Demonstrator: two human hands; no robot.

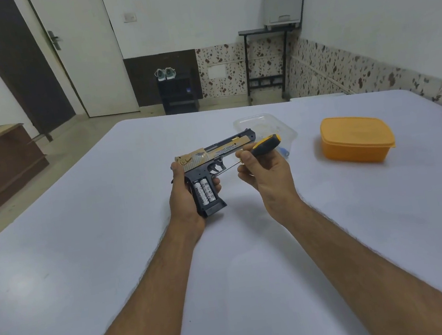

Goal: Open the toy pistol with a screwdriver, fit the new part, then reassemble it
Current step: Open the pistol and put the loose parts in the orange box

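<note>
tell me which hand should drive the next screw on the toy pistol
Right: the right hand already holds the screwdriver, tip near the toy pistol, which the left hand steadies.

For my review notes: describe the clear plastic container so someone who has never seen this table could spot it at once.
Start at the white table and find the orange lidded box on its far right. Left of that box, behind the toy pistol and the screwdriver in the right hand, sits the clear container. Unlike its opaque orange neighbour, it is see-through and has no lid.
</note>
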